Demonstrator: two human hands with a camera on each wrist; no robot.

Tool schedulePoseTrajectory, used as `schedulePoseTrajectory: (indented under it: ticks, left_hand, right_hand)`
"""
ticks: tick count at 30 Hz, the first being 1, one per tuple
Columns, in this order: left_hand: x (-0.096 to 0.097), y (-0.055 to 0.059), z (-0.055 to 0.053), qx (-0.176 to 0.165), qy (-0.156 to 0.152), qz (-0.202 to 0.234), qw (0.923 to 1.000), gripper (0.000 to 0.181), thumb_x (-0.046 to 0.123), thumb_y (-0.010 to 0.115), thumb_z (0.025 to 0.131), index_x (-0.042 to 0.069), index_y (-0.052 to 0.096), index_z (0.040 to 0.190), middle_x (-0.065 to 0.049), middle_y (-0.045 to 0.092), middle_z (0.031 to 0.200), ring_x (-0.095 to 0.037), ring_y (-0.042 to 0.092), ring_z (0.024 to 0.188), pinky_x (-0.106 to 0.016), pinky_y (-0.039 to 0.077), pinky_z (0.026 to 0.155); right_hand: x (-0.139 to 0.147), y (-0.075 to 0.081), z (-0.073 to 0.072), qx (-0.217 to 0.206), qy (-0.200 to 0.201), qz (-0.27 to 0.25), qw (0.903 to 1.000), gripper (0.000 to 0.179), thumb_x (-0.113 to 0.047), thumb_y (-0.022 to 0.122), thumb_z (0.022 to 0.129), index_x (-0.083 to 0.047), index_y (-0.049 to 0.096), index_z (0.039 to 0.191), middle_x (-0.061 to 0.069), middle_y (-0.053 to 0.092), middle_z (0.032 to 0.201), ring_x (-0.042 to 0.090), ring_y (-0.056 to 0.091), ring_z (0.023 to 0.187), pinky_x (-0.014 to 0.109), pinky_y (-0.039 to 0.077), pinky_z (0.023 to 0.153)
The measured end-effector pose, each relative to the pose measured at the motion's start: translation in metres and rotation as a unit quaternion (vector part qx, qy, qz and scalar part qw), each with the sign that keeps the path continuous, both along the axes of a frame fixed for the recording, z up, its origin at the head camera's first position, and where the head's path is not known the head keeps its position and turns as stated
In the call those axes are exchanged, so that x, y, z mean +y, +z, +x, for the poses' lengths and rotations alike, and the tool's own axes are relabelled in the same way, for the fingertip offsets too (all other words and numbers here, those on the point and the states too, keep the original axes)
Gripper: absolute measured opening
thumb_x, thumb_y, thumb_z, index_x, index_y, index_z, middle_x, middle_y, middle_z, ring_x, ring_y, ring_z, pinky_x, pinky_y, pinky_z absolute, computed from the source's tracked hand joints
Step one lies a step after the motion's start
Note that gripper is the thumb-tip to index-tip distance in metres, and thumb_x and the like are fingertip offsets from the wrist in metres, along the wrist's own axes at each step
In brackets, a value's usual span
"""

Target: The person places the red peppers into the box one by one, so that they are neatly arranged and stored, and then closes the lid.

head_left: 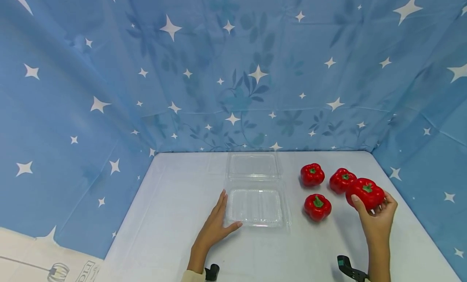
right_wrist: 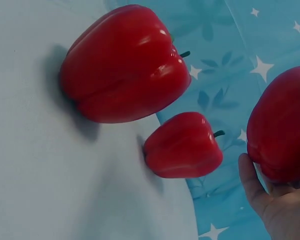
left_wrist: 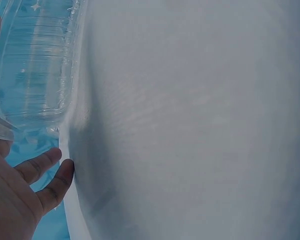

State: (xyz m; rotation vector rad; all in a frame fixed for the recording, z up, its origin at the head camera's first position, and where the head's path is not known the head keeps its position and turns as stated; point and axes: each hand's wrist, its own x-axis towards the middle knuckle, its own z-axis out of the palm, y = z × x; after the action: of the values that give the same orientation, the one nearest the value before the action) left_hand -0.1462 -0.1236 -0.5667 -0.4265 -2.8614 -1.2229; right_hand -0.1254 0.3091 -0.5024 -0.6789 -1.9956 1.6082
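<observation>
A red bell pepper (head_left: 365,193) with a green stem is gripped in my right hand (head_left: 377,221), held up off the table at the right. The same bell pepper (right_wrist: 282,125) shows at the right edge of the right wrist view, with fingers beneath it. My left hand (head_left: 215,227) lies at the left side of a clear plastic clamshell box (head_left: 255,207), fingers straight, thumb along its near edge. The box lies with its lid (head_left: 253,165) folded back. In the left wrist view the spread fingers are beside the clear box (left_wrist: 35,65).
Three more red bell peppers, one front (head_left: 317,207), one behind it (head_left: 312,174) and one farther right (head_left: 342,180), stand on the white table (head_left: 175,193). Blue star-patterned cloth (head_left: 204,71) closes off the back and sides.
</observation>
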Motion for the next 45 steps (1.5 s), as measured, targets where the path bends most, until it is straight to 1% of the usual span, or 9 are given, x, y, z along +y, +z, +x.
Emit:
schedulePoseTrajectory:
  ticks: [5, 10, 13, 18, 23, 28, 33, 39, 45]
  left_hand:
    - [0.000, -0.001, 0.000, -0.001, 0.001, 0.000, 1.0000, 0.108, 0.057, 0.073, 0.080, 0.016, 0.011, 0.158, -0.001, 0.007, 0.166, -0.027, 0.018, 0.151, -0.055, 0.031, 0.116]
    - [0.000, -0.002, 0.000, 0.001, 0.001, -0.002, 1.0000, 0.107, 0.057, 0.072, 0.080, 0.016, 0.011, 0.158, 0.000, 0.006, 0.166, -0.025, 0.017, 0.151, -0.054, 0.029, 0.117]
    - [0.000, -0.001, 0.001, 0.001, 0.000, -0.002, 1.0000, 0.107, 0.057, 0.072, 0.081, 0.016, 0.011, 0.158, 0.003, 0.005, 0.166, -0.024, 0.016, 0.152, -0.053, 0.028, 0.118]
    - [0.000, -0.001, 0.001, -0.004, 0.000, 0.003, 1.0000, 0.107, 0.057, 0.072, 0.080, 0.016, 0.011, 0.158, 0.004, 0.004, 0.166, -0.024, 0.015, 0.152, -0.054, 0.028, 0.118]
    - [0.001, -0.002, 0.001, -0.006, -0.001, 0.008, 0.9999, 0.108, 0.059, 0.071, 0.080, 0.016, 0.011, 0.158, 0.002, 0.005, 0.166, -0.025, 0.016, 0.152, -0.055, 0.029, 0.117]
    - [0.001, 0.000, 0.001, -0.008, 0.000, 0.010, 0.9999, 0.107, 0.057, 0.072, 0.080, 0.014, 0.012, 0.158, 0.003, 0.005, 0.166, -0.025, 0.016, 0.152, -0.055, 0.028, 0.117]
    - [0.001, 0.002, 0.002, -0.006, 0.000, 0.011, 0.9999, 0.107, 0.055, 0.073, 0.080, 0.015, 0.011, 0.158, 0.001, 0.006, 0.166, -0.025, 0.016, 0.151, -0.055, 0.028, 0.117]
    - [0.000, 0.000, 0.002, -0.007, -0.005, 0.014, 0.9999, 0.107, 0.055, 0.073, 0.081, 0.014, 0.011, 0.158, 0.005, 0.004, 0.166, -0.023, 0.015, 0.152, -0.054, 0.028, 0.118]
    - [-0.001, -0.001, 0.001, -0.008, -0.007, 0.014, 0.9999, 0.108, 0.058, 0.072, 0.080, 0.014, 0.011, 0.158, 0.004, 0.004, 0.166, -0.023, 0.014, 0.152, -0.053, 0.028, 0.118]
  right_hand:
    - [-0.005, 0.001, -0.002, 0.019, -0.004, -0.035, 0.9992, 0.077, -0.020, 0.076, 0.085, -0.030, 0.026, 0.144, -0.001, 0.037, 0.154, 0.019, 0.036, 0.144, 0.021, 0.040, 0.102]
    - [-0.011, 0.006, -0.003, 0.049, 0.001, -0.042, 0.9979, 0.075, -0.018, 0.075, 0.086, -0.027, 0.028, 0.143, 0.002, 0.040, 0.153, 0.020, 0.040, 0.142, 0.011, 0.043, 0.094]
    - [-0.016, 0.010, -0.005, 0.079, 0.013, -0.038, 0.9961, 0.073, -0.013, 0.074, 0.086, -0.024, 0.031, 0.144, 0.004, 0.043, 0.150, 0.019, 0.043, 0.139, 0.004, 0.045, 0.086]
    - [-0.027, 0.018, -0.010, 0.127, 0.046, -0.020, 0.9906, 0.074, -0.005, 0.074, 0.084, -0.022, 0.034, 0.144, 0.004, 0.046, 0.146, 0.016, 0.044, 0.133, 0.004, 0.047, 0.083]
    - [-0.040, 0.027, -0.015, 0.172, 0.089, -0.033, 0.9806, 0.077, 0.004, 0.074, 0.081, -0.019, 0.037, 0.144, 0.003, 0.046, 0.145, 0.015, 0.041, 0.132, 0.005, 0.049, 0.083]
    - [-0.051, 0.031, -0.018, 0.187, 0.139, -0.015, 0.9723, 0.080, 0.011, 0.073, 0.078, -0.014, 0.040, 0.146, 0.004, 0.046, 0.145, 0.014, 0.043, 0.131, 0.006, 0.048, 0.087]
    - [-0.064, 0.035, -0.020, 0.176, 0.193, 0.013, 0.9652, 0.082, 0.015, 0.071, 0.076, -0.012, 0.040, 0.147, 0.001, 0.046, 0.143, 0.012, 0.044, 0.130, 0.007, 0.048, 0.088]
    - [-0.082, 0.037, -0.022, 0.119, 0.238, 0.007, 0.9639, 0.084, 0.005, 0.075, 0.079, -0.017, 0.034, 0.149, -0.004, 0.043, 0.143, 0.003, 0.040, 0.129, 0.006, 0.049, 0.084]
    - [-0.100, 0.034, -0.029, 0.082, 0.276, 0.021, 0.9576, 0.080, -0.005, 0.077, 0.081, -0.013, 0.032, 0.146, 0.005, 0.041, 0.145, 0.000, 0.039, 0.126, 0.008, 0.050, 0.084]
